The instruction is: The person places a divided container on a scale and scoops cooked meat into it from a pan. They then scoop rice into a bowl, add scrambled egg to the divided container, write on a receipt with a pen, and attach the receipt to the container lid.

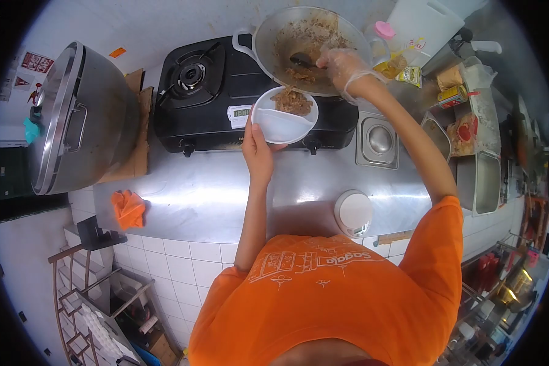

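Observation:
My left hand point(259, 149) holds a white divided bowl point(285, 125) at the front edge of the black gas stove point(226, 91). Brown shredded food point(292, 102) lies in the bowl's upper compartment. In a clear plastic glove, my right hand point(346, 70) grips a dark spoon point(302, 60) inside the large wok point(268, 36). Brown food residue coats the wok's inside, and a small heap of food point(305, 75) sits near its front rim. A white digital timer point(238, 116) is just left of the bowl.
A large metal pot point(97, 122) stands at left. An orange cloth point(128, 209) and a round white scale point(353, 213) lie on the steel counter point(195, 201). Right of the stove are a lidded steel container point(379, 140), a yellow packet point(410, 75) and a can point(452, 96).

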Demonstrator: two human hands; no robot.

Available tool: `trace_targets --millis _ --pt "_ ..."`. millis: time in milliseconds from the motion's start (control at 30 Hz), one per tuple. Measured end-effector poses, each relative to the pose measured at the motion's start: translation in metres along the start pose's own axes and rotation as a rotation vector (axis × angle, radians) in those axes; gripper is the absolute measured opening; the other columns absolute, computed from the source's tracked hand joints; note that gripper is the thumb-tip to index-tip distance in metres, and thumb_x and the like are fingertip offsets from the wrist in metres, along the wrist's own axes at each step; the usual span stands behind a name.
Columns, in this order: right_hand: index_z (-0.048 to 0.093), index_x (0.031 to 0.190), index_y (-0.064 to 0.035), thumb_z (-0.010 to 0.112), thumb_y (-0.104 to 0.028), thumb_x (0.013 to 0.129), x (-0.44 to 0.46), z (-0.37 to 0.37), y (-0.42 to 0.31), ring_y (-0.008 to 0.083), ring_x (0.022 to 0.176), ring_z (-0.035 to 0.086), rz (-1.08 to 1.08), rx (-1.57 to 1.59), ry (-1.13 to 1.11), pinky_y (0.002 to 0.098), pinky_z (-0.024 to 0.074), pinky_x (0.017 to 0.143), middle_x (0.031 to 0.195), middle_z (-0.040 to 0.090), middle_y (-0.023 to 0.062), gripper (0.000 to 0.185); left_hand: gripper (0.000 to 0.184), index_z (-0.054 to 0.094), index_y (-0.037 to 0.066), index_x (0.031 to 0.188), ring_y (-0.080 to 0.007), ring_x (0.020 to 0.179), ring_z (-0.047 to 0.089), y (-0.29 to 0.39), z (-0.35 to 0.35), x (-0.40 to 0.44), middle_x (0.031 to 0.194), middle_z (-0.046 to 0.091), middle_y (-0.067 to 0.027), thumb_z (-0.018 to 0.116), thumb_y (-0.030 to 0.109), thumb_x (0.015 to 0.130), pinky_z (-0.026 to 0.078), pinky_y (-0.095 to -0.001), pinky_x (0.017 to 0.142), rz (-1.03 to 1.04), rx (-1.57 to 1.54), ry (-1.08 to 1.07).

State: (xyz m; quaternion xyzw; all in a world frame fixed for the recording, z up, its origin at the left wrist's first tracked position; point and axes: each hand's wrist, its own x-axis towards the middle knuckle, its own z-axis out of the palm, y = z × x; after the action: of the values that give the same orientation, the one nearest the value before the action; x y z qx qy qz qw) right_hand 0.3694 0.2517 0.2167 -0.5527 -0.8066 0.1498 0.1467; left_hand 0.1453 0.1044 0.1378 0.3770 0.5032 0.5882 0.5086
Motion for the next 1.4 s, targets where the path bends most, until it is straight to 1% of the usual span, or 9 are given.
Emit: trace_targets --millis 100,300,400,500,800,967,1100,1300,1400 --pt "0.064 0.104 -0.0026 0.054 0.003 0.081 -0.003 0.006 -0.004 0.0355 0.099 0.063 -0.059 0.068 -0.057 0.0397 0.0498 0.09 0.104 0.067 0.0168 0.026 0.048 0.04 0.01 0.144 -0.0226 0.104 0.063 -0.001 -0.001 0.001 0.125 0.055 -0.0131 0.033 0.036 0.105 0.062 -0.0313 0.069 0.008 0.012 -0.008" --pt "0.064 0.104 -0.002 0.052 0.007 0.082 -0.043 -0.037 -0.049 0.0317 0.099 0.065 -0.078 0.185 -0.088 0.0381 0.0513 0.089 0.102 0.068 0.0152 0.026 0.049 0.04 0.008 0.143 -0.0229 0.104 0.063 0.003 0.0 0.0 0.125 0.055 -0.0141 0.032 0.037 0.105 0.061 -0.0312 0.069 -0.015 -0.027 -0.011" --pt "0.063 0.104 -0.0017 0.052 0.008 0.082 -0.055 -0.052 -0.061 0.0303 0.098 0.065 -0.109 0.136 -0.059 0.0363 0.0518 0.089 0.1 0.068 0.0146 0.027 0.05 0.039 0.007 0.143 -0.0234 0.104 0.063 0.008 0.003 -0.002 0.126 0.055 -0.0147 0.032 0.038 0.105 0.062 -0.0315 0.07 -0.031 -0.018 0.0" --pt "0.063 0.105 -0.0017 0.052 0.009 0.082 -0.058 -0.054 -0.059 0.0307 0.097 0.065 -0.144 0.115 -0.078 0.0371 0.052 0.087 0.1 0.068 0.0153 0.027 0.048 0.035 0.01 0.147 -0.0238 0.109 0.061 0.01 0.003 -0.004 0.133 0.05 -0.0133 0.032 0.033 0.105 0.062 -0.0305 0.069 -0.042 -0.049 -0.033" --pt "0.062 0.1 -0.0037 0.056 0.005 0.081 -0.084 -0.052 -0.062 0.0356 0.089 0.063 -0.284 0.096 0.047 0.0405 0.0505 0.083 0.094 0.066 0.0179 0.022 0.047 0.034 0.011 0.148 -0.0241 0.11 0.06 0.009 0.004 -0.006 0.134 0.05 -0.0131 0.032 0.032 0.105 0.062 -0.0311 0.07 -0.025 -0.042 -0.041" --pt "0.061 0.104 -0.0094 0.058 0.004 0.079 -0.104 -0.051 -0.074 0.0357 0.092 0.06 -0.169 -0.078 0.036 0.0451 0.0474 0.086 0.09 0.065 0.0174 0.028 0.049 0.035 0.011 0.147 -0.0238 0.108 0.061 0.002 0.004 -0.01 0.131 0.051 -0.0136 0.032 0.036 0.105 0.061 -0.0319 0.072 -0.041 -0.05 -0.034" --pt "0.061 0.105 -0.0115 0.057 0.003 0.078 -0.113 -0.019 -0.081 0.0368 0.099 0.057 -0.15 -0.146 0.03 0.0469 0.0478 0.085 0.088 0.064 0.017 0.031 0.05 0.036 0.01 0.146 -0.0245 0.111 0.06 0.004 0.01 -0.015 0.132 0.05 -0.015 0.031 0.038 0.105 0.061 -0.0338 0.075 -0.005 -0.046 -0.03" --pt "0.061 0.105 -0.0135 0.058 0.003 0.077 -0.115 -0.019 -0.089 0.035 0.094 0.059 -0.111 -0.204 0.102 0.0448 0.0509 0.08 0.086 0.064 0.0167 0.033 0.052 0.031 0.011 0.148 -0.0272 0.117 0.056 -0.024 0.003 -0.017 0.135 0.047 -0.0143 0.031 0.039 0.105 0.061 -0.0366 0.078 -0.056 -0.114 -0.042" --pt "0.062 0.103 -0.0138 0.058 0.003 0.077 -0.126 -0.035 -0.085 0.0347 0.091 0.06 -0.132 -0.172 0.043 0.0435 0.0516 0.078 0.085 0.063 0.0163 0.032 0.049 0.032 0.013 0.149 -0.0278 0.121 0.052 -0.018 0.0 -0.023 0.144 0.039 -0.0136 0.029 0.036 0.105 0.062 -0.0367 0.077 0.01 -0.105 -0.104"
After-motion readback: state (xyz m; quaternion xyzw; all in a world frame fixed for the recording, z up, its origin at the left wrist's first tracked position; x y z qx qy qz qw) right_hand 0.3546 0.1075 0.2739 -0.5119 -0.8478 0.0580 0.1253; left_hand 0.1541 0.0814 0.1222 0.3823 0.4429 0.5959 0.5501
